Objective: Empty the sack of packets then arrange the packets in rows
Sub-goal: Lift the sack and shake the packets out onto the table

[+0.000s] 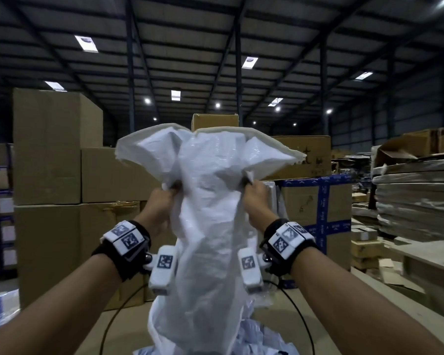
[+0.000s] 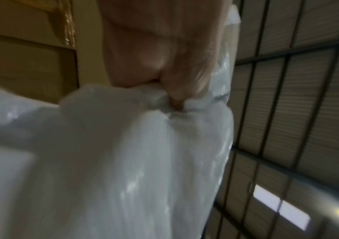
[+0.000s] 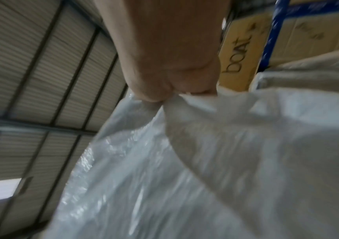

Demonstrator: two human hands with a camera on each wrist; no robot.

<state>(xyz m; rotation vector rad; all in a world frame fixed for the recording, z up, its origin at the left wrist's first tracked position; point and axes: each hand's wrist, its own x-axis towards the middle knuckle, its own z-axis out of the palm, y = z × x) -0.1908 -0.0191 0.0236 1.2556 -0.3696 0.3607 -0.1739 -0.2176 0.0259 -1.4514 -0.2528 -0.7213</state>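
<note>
— So, nearest first: what lies at the bottom of the head view?

— White packets (image 1: 254,336), heaped on the tan work surface (image 1: 326,326) under the mouth of the woven white sack (image 1: 210,226), which hangs upside down above them.

— And the hands?

— Left hand (image 1: 162,201) and right hand (image 1: 256,198) are each clenched on a bunched fistful of sack fabric near its closed end, which flares out above them. Both wrist views confirm the fabric is gathered tightly in each fist.

— Behind that?

— Stacked cardboard cartons (image 1: 57,149), one bound with blue tape (image 1: 321,201); beyond them, the warehouse roof (image 1: 215,47).

— Which step is this?

— Emptying, I'd say, and close to finished: the sack looks slack. Whether anything is left inside, I can't tell.

— Next?

— Probably a shake or lift to clear it, put the sack aside, then spread the heap and start laying rows.
</note>
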